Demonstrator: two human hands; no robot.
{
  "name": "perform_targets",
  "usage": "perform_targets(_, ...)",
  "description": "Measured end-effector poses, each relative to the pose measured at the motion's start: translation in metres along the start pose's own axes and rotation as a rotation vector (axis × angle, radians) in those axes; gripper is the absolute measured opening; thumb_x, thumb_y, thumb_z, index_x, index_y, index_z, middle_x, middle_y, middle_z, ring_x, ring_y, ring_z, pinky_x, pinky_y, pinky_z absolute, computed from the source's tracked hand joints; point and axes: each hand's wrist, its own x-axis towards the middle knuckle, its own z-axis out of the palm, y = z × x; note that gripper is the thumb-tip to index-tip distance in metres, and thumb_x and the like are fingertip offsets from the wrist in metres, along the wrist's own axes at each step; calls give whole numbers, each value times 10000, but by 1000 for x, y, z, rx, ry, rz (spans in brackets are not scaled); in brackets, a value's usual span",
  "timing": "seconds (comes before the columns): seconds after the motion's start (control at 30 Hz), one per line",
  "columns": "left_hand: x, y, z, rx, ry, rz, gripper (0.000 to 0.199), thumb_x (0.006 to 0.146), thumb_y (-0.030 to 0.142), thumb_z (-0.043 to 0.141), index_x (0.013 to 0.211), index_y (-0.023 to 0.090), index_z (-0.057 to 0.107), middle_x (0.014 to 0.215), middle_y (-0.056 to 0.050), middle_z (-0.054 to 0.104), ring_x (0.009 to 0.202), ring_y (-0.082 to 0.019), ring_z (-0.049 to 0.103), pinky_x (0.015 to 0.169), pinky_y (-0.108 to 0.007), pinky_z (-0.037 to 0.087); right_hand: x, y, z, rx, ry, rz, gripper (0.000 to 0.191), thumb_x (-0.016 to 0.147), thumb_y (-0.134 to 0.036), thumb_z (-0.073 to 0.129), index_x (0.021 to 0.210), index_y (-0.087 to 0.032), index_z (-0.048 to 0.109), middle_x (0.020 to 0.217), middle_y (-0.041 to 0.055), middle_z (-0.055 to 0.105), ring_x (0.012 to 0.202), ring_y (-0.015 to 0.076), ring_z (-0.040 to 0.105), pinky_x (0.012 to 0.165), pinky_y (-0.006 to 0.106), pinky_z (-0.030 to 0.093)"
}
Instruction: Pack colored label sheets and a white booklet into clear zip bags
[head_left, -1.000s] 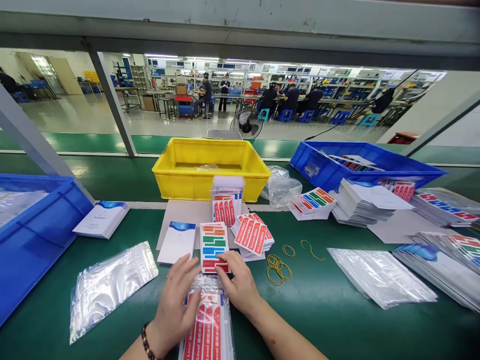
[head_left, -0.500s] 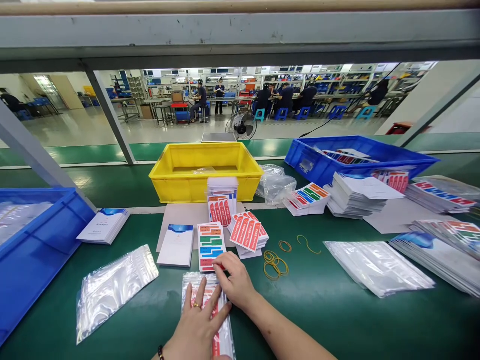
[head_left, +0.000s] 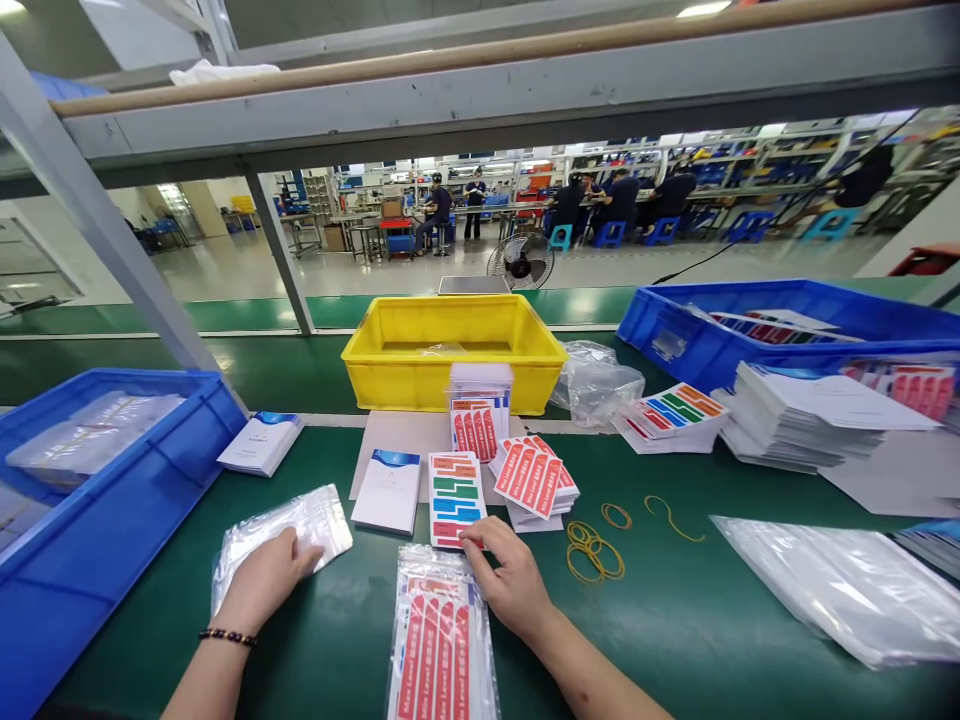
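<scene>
My left hand rests on a stack of clear plastic bags at the left. Its thumb sticks out to the right; the other fingers are hidden from me. My right hand has curled fingers, with index finger and thumb closed at the lower corner of a colour-striped label sheet, top of a small pile. Below it lies a filled zip bag with red label strips showing through, untouched by either hand. White booklets with a blue top and a fanned pile of red label sheets flank the striped pile.
A yellow bin stands behind, with blue bins at left and right. Rubber bands lie right of my right hand. More bags and booklet stacks are at the right. A metal post rises behind.
My left hand has left the filled zip bag and moved left onto the clear bags. My right hand stays at the striped sheet's corner. The camera view has shifted and tilted.
</scene>
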Motion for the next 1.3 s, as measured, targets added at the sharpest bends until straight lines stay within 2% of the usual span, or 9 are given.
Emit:
perform_targets(0.13,6,-14,2,-3,-49,11,240,793,311,422,582,208,469,651,-64,646,649,-235,595,536,-269,308,-1,2,2,9,-8,0,177,881,-202,436,790,-199,587,732,52,625,697,183,569,646,317,445)
perform_targets(0.37,-1,-14,3,-39,-68,-7,218,778,378,439,640,212,457,662,-49,640,642,-239,586,537,-269,299,0,2,4,14,-31,-8,194,882,-216,433,784,-197,599,721,49,629,686,181,583,637,302,464)
perform_targets(0.57,-1,-15,-1,-86,-66,-7,199,773,254,396,580,211,415,629,-49,597,627,-230,559,542,-274,299,0,0,4,42,-41,5,191,879,-219,443,781,-195,605,709,51,621,674,179,577,626,298,461)
perform_targets(0.67,-14,4,-1,-167,-55,70,247,819,314,345,597,218,393,615,-4,554,631,-195,537,559,-251,329,1,-3,5,106,-35,33,221,883,-247,448,765,-196,629,705,47,622,678,174,584,636,292,468)
perform_targets(0.77,-36,38,6,-375,-95,228,268,835,377,338,625,223,405,567,31,493,578,-171,490,539,-238,329,3,-10,10,225,-133,54,316,900,-302,418,738,-193,666,781,58,651,742,170,611,689,290,482)
perform_targets(0.9,-55,86,22,-413,-157,377,221,805,315,415,607,217,428,561,23,506,541,-161,469,529,-248,288,0,-19,22,260,-335,189,279,850,-310,494,1039,-167,640,791,44,690,651,155,627,609,258,499)
perform_targets(1.0,-52,107,31,-529,-194,441,249,808,328,439,592,207,457,579,12,530,553,-155,466,543,-250,297,-5,-18,26,44,-326,151,368,851,-205,419,1186,-126,551,798,73,695,648,174,634,602,273,502)
perform_targets(1.13,-33,119,41,-940,-270,362,349,784,439,503,545,188,465,537,33,473,541,-133,425,546,-240,331,-9,-13,26,-229,-233,-107,421,835,-135,324,1202,-102,526,871,138,677,730,224,644,618,318,513)
perform_targets(1.3,-22,127,54,-1118,-301,242,397,754,473,509,491,186,431,442,61,390,439,-96,346,466,-225,302,-8,-12,27,-253,-205,-120,379,852,-134,314,1146,-95,550,802,130,650,681,222,614,588,320,506)
